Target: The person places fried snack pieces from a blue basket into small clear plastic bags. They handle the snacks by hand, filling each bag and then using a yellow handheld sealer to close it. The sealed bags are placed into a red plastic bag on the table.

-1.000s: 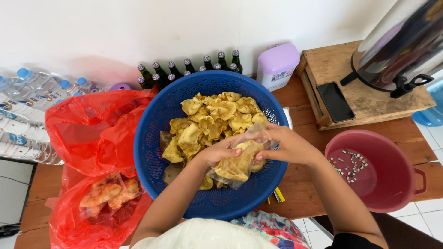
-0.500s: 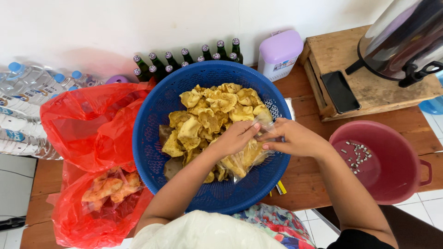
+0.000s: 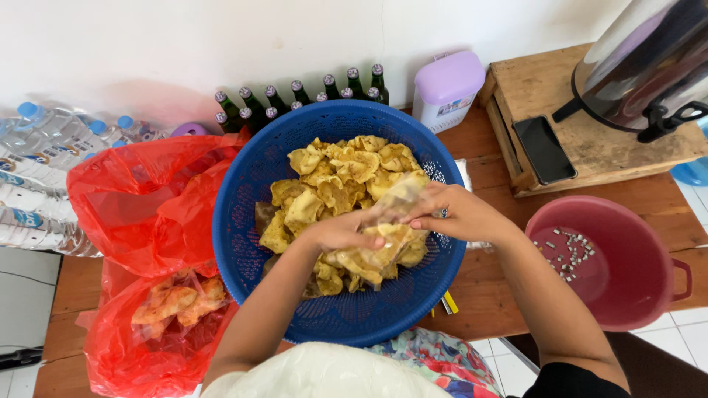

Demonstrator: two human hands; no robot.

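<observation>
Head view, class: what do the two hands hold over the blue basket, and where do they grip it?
Both hands, left and right, hold a small clear bag of yellow chips, gripping its top.

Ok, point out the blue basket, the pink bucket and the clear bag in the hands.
blue basket (image 3: 243, 221), head view, bare left wall.
pink bucket (image 3: 627, 291), head view, inner wall.
clear bag (image 3: 394, 203), head view, upper part above the fingers.
</observation>
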